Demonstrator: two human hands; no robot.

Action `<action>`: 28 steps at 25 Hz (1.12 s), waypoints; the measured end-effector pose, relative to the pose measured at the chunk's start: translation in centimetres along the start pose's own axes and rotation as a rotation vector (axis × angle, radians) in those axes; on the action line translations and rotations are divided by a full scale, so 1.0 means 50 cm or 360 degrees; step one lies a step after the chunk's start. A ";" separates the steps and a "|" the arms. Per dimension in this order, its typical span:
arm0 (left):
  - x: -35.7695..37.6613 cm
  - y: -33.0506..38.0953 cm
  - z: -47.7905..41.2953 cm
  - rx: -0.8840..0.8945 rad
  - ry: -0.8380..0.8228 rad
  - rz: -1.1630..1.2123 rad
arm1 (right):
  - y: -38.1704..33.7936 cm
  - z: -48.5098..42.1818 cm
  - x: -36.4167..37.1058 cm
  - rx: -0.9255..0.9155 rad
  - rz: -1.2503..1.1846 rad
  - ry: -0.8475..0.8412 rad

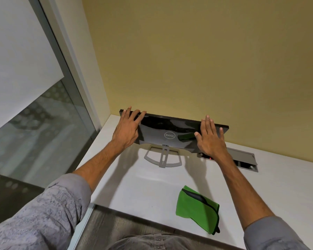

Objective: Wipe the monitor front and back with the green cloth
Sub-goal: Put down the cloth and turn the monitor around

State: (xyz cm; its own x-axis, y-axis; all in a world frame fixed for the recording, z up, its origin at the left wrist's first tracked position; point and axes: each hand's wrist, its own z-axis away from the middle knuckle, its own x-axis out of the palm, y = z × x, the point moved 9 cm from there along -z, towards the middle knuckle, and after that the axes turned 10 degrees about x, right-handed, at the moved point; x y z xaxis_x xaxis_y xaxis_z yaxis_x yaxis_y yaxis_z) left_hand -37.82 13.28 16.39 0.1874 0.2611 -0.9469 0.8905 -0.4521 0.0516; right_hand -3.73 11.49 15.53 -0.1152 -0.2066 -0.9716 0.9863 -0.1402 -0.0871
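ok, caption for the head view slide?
Left hand and right hand flat on monitor back; green cloth lies on desk.

One mark legible: "DELL", silver ringed logo, stood at centre of glossy black back of monitor [163, 131]. No other text or numbers readable.

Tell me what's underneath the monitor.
Its grey stand sits on the white table below the monitor. To the right, an open cable hatch shows; the right hand covers part of it, so its contents are unclear.
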 end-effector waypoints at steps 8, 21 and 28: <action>-0.012 0.053 0.054 -0.0107 0.0083 0.0017 | 0.018 -0.051 -0.026 -0.0245 -0.0069 -0.0213; -0.028 0.100 0.085 -0.0223 0.0147 -0.0126 | 0.029 -0.099 -0.013 -0.0472 -0.0158 -0.0090; -0.017 0.103 0.110 -0.0268 0.0105 -0.0114 | 0.056 0.034 0.044 -0.0595 -0.0639 0.0385</action>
State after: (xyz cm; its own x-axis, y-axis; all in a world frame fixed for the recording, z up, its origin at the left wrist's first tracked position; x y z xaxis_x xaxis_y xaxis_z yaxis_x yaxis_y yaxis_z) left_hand -35.68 6.05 15.72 0.1428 0.3457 -0.9274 0.9583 -0.2825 0.0423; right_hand -1.42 8.97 13.53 -0.5005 0.0245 -0.8654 0.8509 0.1978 -0.4866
